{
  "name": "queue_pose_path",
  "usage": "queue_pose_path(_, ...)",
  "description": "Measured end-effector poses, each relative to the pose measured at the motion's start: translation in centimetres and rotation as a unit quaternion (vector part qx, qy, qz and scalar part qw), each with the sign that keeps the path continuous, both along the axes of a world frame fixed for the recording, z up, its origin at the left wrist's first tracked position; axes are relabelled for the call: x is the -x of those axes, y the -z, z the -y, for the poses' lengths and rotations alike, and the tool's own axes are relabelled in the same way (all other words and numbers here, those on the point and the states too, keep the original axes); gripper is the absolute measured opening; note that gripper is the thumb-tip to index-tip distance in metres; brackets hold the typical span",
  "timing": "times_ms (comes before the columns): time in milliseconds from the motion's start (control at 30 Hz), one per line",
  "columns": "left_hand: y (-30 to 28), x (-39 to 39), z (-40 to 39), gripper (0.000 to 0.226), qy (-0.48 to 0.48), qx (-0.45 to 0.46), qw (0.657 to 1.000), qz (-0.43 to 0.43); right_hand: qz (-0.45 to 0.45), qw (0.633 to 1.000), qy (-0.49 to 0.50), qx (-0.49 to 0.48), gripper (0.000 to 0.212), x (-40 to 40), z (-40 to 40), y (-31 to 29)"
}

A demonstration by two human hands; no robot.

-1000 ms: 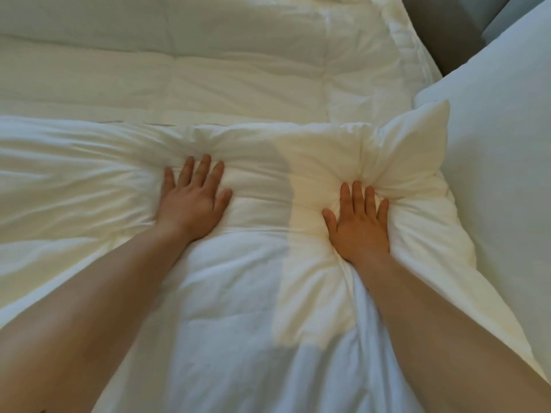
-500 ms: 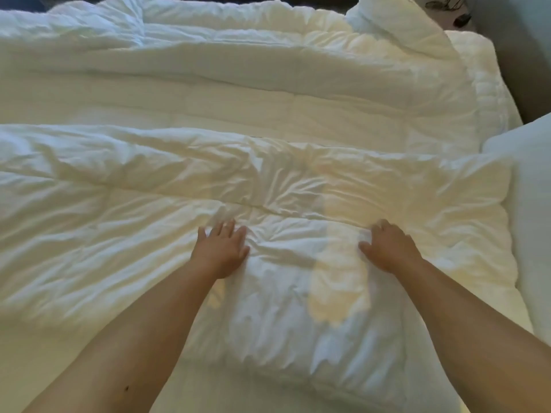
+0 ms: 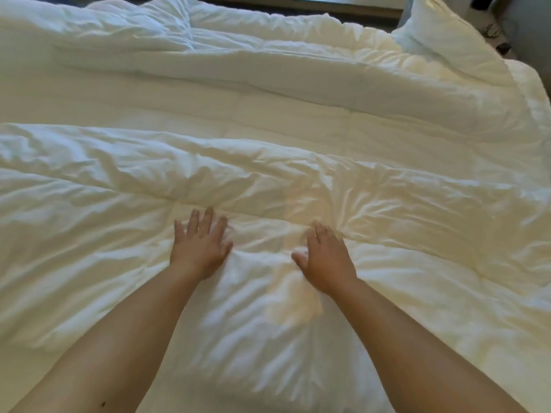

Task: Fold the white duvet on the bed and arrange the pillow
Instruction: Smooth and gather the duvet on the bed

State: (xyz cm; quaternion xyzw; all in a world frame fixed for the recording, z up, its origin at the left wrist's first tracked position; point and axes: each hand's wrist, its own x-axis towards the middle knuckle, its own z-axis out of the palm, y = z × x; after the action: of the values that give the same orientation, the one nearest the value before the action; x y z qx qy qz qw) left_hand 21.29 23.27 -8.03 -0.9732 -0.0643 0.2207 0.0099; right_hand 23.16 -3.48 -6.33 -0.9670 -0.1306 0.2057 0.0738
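Both flat, ungripping on the duvet [image 3: 268,180], left hand [image 3: 199,248] and right hand [image 3: 326,260] level, fold ridge running crosswise just beyond fingertips

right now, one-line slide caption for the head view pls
Left hand and right hand press flat on the folded white duvet, pillow at far corner.

White everywhere: the duvet [image 3: 298,180] is plain white with no print, only faint stitched quilting lines and grey-blue creases in the shade. A warm yellowish patch of light tints it between the two bare hands and just below the right one. The pillow [image 3: 447,40] top right is plain white too, against a dark strip [image 3: 298,3] behind.
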Motion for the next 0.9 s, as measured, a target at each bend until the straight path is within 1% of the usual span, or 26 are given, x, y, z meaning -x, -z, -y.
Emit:
queue_pose_path(67,0.7,-0.7,-3.0,0.064,-0.01,0.011,1.0,0.024,0.036,0.999,0.011,-0.005,0.074,-0.2,-4.0,1.3)
queue_pose_path(167,0.4,-3.1,-7.5,0.067,-0.006,0.017,0.996,0.092,0.076,0.996,0.022,-0.029,0.075,-2.1,-10.1,2.7)
queue_pose_path(233,-0.4,-5.7,-10.8,0.069,-0.02,0.016,0.99,0.138,0.03,0.998,0.031,-0.034,0.079,-3.7,-13.4,4.2)
queue_pose_path(300,-1.1,-8.6,-14.5,0.064,-0.065,0.02,0.983,0.171,-0.048,0.998,0.041,-0.008,0.084,-4.6,-15.3,6.5)
queue_pose_path(333,-1.3,-10.2,-16.5,0.063,-0.088,0.019,0.98,0.18,-0.072,0.996,0.043,0.014,0.086,-4.8,-15.7,7.7)
queue_pose_path(400,-1.5,-13.4,-20.7,0.06,-0.109,0.005,0.977,0.18,-0.086,0.994,0.045,0.049,0.087,-5.2,-15.9,9.8)
queue_pose_path(500,-1.4,-17.8,-26.7,0.053,-0.102,-0.025,0.979,0.175,-0.092,0.991,0.055,0.076,0.086,-6.1,-16.0,11.4)
queue_pose_path(567,-1.1,-19.8,-30.0,0.048,-0.107,-0.029,0.982,0.154,-0.091,0.989,0.063,0.094,0.087,-6.8,-16.2,12.0)
queue_pose_path(600,-0.9,-20.6,-31.3,0.048,-0.119,-0.029,0.984,0.129,-0.093,0.988,0.067,0.104,0.09,-7.1,-16.3,12.3)
queue_pose_path(700,-0.4,-20.9,-33.6,0.063,-0.129,-0.013,0.991,0.021,-0.112,0.983,0.073,0.128,0.102,-7.8,-16.7,12.5)
queue_pose_path(733,-0.2,-20.7,-33.9,0.065,-0.114,-0.001,0.993,-0.008,-0.112,0.982,0.073,0.133,0.101,-8.0,-16.7,12.6)
queue_pose_path(767,-0.3,-20.3,-34.2,0.063,-0.096,0.009,0.995,-0.034,-0.113,0.981,0.071,0.138,0.096,-8.3,-16.6,12.6)
queue_pose_path(833,-0.6,-19.8,-34.7,0.049,-0.073,0.025,0.994,-0.078,-0.132,0.978,0.058,0.15,0.089,-9.2,-16.6,11.9)
queue_pose_path(900,-1.5,-19.3,-34.9,0.038,-0.07,0.029,0.993,-0.091,-0.178,0.972,0.047,0.144,0.092,-10.1,-16.7,10.1)
